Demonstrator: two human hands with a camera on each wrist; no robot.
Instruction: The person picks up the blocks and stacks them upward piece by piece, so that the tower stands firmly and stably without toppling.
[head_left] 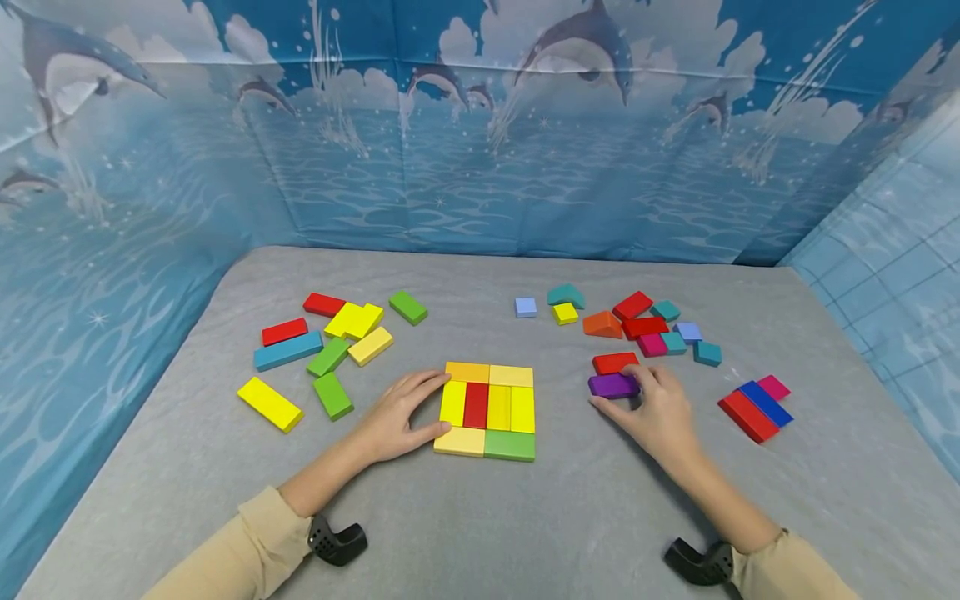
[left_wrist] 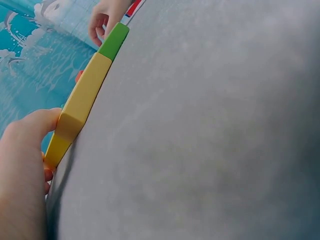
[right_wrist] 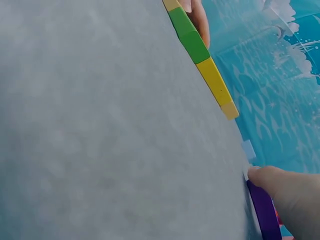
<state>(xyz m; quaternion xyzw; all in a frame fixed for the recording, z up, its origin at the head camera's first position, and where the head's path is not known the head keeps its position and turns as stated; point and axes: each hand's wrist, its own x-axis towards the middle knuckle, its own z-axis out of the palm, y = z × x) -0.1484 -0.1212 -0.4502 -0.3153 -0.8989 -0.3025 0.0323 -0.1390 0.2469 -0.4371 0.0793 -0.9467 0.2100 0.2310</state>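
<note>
A flat square of wooden blocks lies in the middle of the table: a red block [head_left: 476, 406] and yellow blocks [head_left: 511, 408] between orange and pale yellow ones, with a green block [head_left: 510, 445] at the near right corner. At its left edge rests my left hand [head_left: 401, 417], the thumb on the near pale yellow block [left_wrist: 85, 95] and the forefinger at the far corner. To the right, my right hand [head_left: 663, 412] pinches a purple block [head_left: 613, 386] between thumb and forefinger. The thumb sits at the left end of this purple block, just in front of a red block [head_left: 615, 362].
Loose red, yellow, green and blue blocks lie at the left, among them a long blue block [head_left: 288, 351]. Behind my right hand are red, teal and orange pieces [head_left: 602, 324]. Farther right lies a red block [head_left: 748, 416] beside a dark blue one. A dolphin-print curtain [head_left: 480, 192] surrounds the table.
</note>
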